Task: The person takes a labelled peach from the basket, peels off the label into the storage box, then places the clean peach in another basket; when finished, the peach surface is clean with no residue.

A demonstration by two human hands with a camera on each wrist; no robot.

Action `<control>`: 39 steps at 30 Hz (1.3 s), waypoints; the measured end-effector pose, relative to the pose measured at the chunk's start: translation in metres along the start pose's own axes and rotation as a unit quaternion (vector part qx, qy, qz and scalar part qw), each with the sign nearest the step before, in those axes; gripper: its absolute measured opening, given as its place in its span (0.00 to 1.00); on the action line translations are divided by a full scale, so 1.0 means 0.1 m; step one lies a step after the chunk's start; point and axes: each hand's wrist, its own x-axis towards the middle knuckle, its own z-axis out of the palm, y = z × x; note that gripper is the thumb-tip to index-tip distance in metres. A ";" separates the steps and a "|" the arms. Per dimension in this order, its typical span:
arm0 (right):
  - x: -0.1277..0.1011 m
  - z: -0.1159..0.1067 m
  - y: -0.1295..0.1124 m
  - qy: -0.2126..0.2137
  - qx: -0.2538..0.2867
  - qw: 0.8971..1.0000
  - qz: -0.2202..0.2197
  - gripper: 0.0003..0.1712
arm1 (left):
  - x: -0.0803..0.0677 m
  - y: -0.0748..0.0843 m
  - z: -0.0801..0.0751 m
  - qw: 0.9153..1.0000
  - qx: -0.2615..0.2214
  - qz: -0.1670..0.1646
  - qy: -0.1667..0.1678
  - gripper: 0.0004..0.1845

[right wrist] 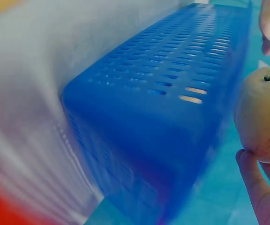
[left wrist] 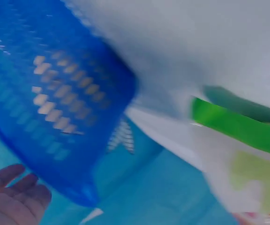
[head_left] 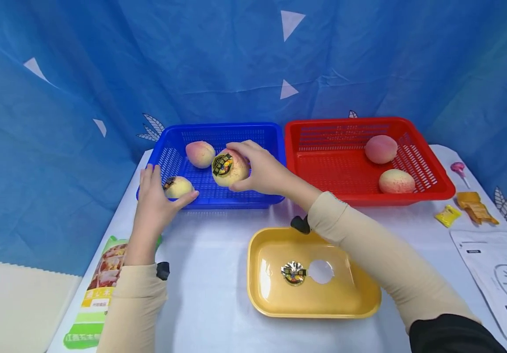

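A blue basket (head_left: 169,142) stands at the back left of the white table. My right hand (head_left: 253,169) grips a stickered peach (head_left: 229,167) over the basket; this peach (right wrist: 261,115) also shows in the right wrist view beside the basket wall (right wrist: 163,108). My left hand (head_left: 158,196) holds a smaller stickered peach (head_left: 177,187) at the basket's front left corner. A third peach (head_left: 200,154) lies inside at the back. The left wrist view is blurred, showing the basket (left wrist: 55,103) and my fingers (left wrist: 13,197).
A red basket (head_left: 324,162) at the back right holds two peaches (head_left: 381,149) (head_left: 396,181). A yellow tray (head_left: 262,294) with a peeled sticker (head_left: 294,273) sits in front. Snack packets (head_left: 474,205), a lollipop (head_left: 459,169), a white pouch (head_left: 500,279) and a green packet (head_left: 99,294) lie around.
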 end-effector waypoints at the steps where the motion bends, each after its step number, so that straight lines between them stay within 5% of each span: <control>1: -0.05 -0.04 -0.01 0.002 0.002 1.000 -0.003 0.51 | -0.02 0.06 0.00 1.000 -0.006 0.015 0.004 0.61; 6: -0.26 -0.17 -0.03 0.019 0.011 1.000 -0.015 0.52 | -0.15 0.35 0.03 0.991 -0.081 0.104 0.014 0.42; 11: -0.45 -0.24 -0.02 0.029 0.027 0.999 -0.027 0.52 | -0.29 0.66 0.12 0.960 -0.182 0.210 0.020 0.29; 15: -0.57 -0.27 0.00 0.033 0.029 0.998 -0.037 0.52 | -0.33 0.84 0.20 0.946 -0.208 0.248 0.007 0.24; 20: -0.67 -0.27 0.02 0.045 -0.001 0.998 -0.054 0.52 | -0.36 0.97 0.29 0.942 -0.210 0.263 0.001 0.20; 26: -0.76 -0.29 0.05 0.054 -0.032 0.996 -0.069 0.51 | -0.40 1.05 0.33 0.943 -0.227 0.242 -0.005 0.17; 39: -0.86 -0.31 0.09 0.066 -0.098 0.987 -0.106 0.48 | -0.39 1.14 0.30 0.946 -0.246 0.186 -0.097 0.10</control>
